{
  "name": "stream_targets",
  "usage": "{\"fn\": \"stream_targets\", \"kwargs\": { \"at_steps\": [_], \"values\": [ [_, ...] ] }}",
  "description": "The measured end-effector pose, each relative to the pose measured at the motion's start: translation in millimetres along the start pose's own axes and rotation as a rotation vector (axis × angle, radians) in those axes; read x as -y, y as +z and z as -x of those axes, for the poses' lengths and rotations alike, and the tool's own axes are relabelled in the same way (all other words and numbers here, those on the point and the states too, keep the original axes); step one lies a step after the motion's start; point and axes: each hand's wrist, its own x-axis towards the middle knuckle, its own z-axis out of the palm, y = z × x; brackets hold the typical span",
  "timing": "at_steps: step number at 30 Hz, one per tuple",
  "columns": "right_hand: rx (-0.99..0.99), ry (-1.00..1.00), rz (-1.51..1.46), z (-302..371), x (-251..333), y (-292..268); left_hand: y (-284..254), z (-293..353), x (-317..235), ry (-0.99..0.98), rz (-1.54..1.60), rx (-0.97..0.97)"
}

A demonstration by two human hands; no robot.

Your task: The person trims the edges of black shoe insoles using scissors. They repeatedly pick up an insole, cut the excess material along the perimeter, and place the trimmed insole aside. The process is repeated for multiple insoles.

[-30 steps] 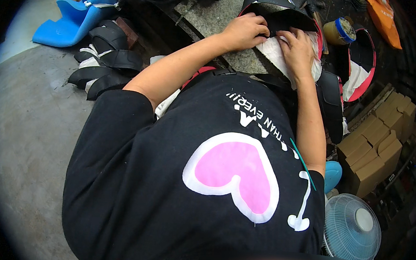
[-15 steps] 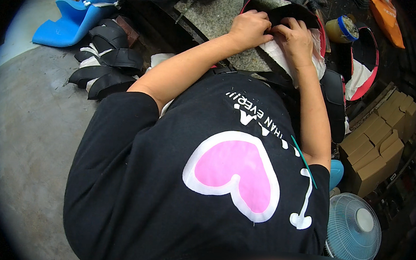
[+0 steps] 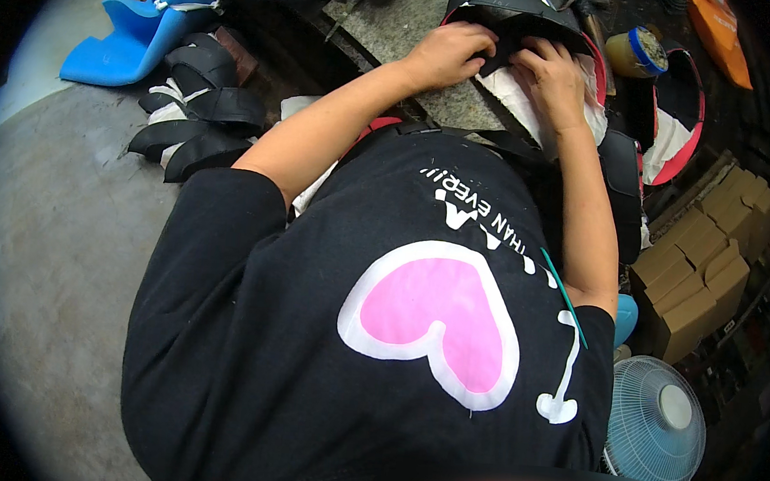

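Note:
A black shoe upper point(image 3: 512, 1) with a red edge and a loose white lining lies over a grey stone slab point(image 3: 379, 28). My left hand point(image 3: 452, 58) is closed on its left edge, thumb and fingers bent together. Inside the opening, my right hand point(image 3: 553, 80) has its fingers curled down on the black inner layer, beside the white lining point(image 3: 512, 97). The fingertips of both hands are partly hidden in the dark fold.
A jar of yellowish paste point(image 3: 635, 52) with a blue rim stands right of the upper. Another red-edged upper point(image 3: 679, 148) lies beyond it. Several black pieces point(image 3: 219, 110) are piled at left near blue foam point(image 3: 138, 40). Cardboard boxes point(image 3: 705, 257) and a fan point(image 3: 660, 420) stand at right.
My left hand has drawn slightly left and down, so the gap between my hands is wider. My right hand has shifted slightly right. More of the upper's black outside shows.

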Motion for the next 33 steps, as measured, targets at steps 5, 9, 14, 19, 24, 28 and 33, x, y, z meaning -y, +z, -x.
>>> {"fn": "stream_targets", "kwargs": {
  "at_steps": [5, 9, 14, 19, 24, 28, 33],
  "values": [
    [-0.082, 0.052, -0.178, 12, 13, -3, -8, -2, 2, 0.02, -0.001, 0.126],
    [-0.036, 0.022, -0.232, 25, 28, -5, -1, -8, -14, -0.077, -0.136, 0.157],
    [0.025, 0.026, -0.13, 36, 33, -1, 0, -11, -19, -0.049, -0.221, 0.132],
    [-0.037, -0.004, -0.124, 37, 32, 4, 3, -13, -15, 0.01, -0.247, 0.116],
    [-0.09, 0.029, -0.157, 38, 35, 6, 4, -16, -17, -0.012, -0.31, 0.163],
    [-0.079, 0.038, -0.175, 37, 35, 7, -5, -20, -13, -0.061, -0.25, 0.226],
    [-0.082, 0.034, -0.178, 36, 36, 5, 6, -19, -26, 0.031, -0.373, 0.178]
  ]
}}
